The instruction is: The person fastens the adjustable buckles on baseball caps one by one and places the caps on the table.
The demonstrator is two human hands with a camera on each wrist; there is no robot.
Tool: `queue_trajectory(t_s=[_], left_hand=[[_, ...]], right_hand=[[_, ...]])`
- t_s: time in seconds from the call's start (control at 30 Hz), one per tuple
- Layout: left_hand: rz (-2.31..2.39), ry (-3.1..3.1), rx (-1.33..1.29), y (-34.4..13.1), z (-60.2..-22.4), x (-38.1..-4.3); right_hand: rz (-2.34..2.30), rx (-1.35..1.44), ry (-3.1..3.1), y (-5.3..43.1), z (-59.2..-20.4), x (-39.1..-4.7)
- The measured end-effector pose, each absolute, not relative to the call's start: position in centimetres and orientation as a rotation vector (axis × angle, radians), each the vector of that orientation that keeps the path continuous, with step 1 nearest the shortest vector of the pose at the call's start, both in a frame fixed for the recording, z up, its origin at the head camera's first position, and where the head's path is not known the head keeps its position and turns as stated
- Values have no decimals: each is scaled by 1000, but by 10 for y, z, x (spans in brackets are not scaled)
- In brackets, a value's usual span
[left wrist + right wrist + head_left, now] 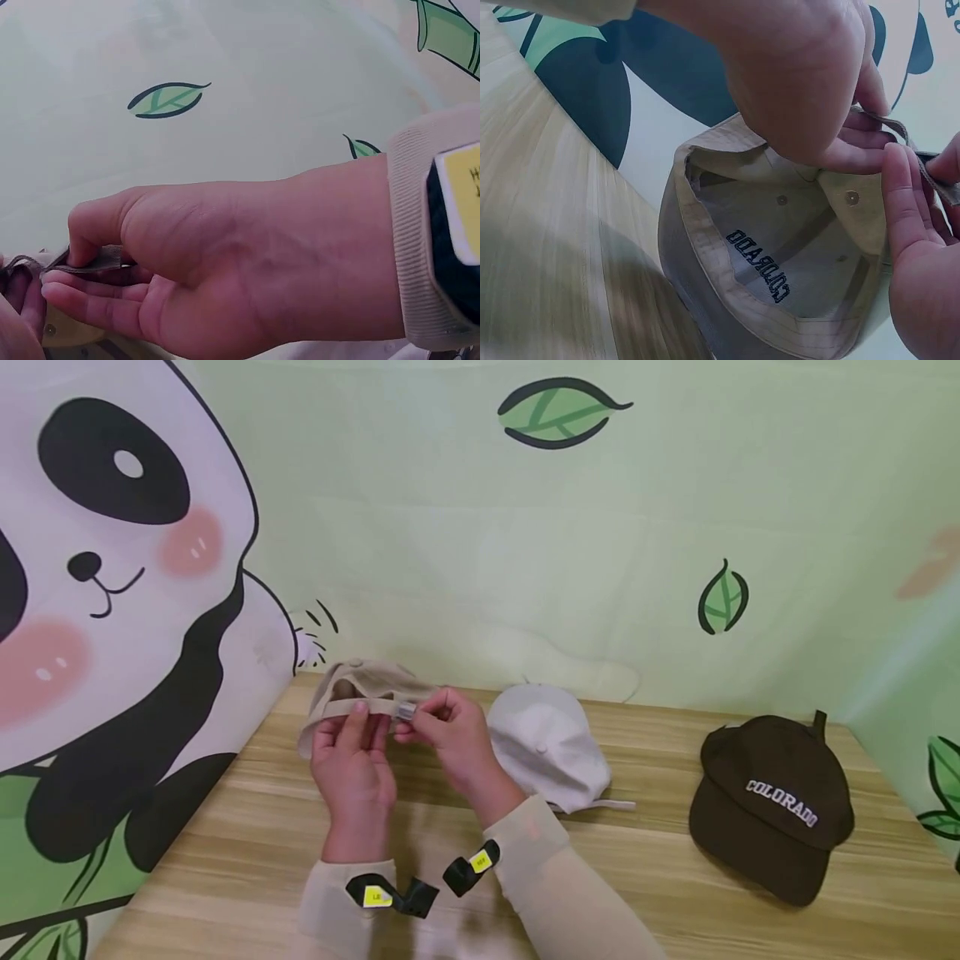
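A beige baseball cap (378, 675) is held at the left back of the table, its back strap facing the person. In the right wrist view its hollow inside (780, 225) shows, with reversed COLORADO stitching. My left hand (354, 789) pinches the cap's strap (339, 707) between thumb and fingers. Just right of that thumb sits a silver metal buckle (406, 711) on the strap. My right hand (461, 743) pinches the strap beside the buckle, its fingertips partly hidden. Both hands' fingertips are close together, as the left wrist view also shows.
A white cap (543, 743) lies right of the hands, near my right wrist, its strap sticking out. Farther right is a dark brown COLORADO cap (772, 810). The wooden table (645, 877) meets a panda-printed cloth (420, 527) behind and at the left.
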State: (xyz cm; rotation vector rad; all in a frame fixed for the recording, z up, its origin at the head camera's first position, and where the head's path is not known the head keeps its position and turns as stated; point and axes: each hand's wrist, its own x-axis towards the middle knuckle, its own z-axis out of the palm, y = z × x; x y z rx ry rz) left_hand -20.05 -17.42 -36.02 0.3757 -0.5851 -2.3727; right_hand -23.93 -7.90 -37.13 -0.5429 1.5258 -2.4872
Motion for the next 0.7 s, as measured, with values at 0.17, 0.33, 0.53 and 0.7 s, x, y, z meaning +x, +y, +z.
queue_trajectory(t_s=[0.17,0.33,0.53,0.7], left_hand=[[-2336,-603,345,-172,-360,-200],[-2319,-622,329,-171,-362,-202],[-2323,-635,329,-172,-364,-203],[-2358,-615,347,-174,-363,-201]], right_hand=[[-2473,-526,1513,-78,-373,-240],[-2427,-511,1535,-75,-373,-243],[-2412,-480,1610,-74,-370,-243],[-2427,-481,1610,-73,-369,-242]])
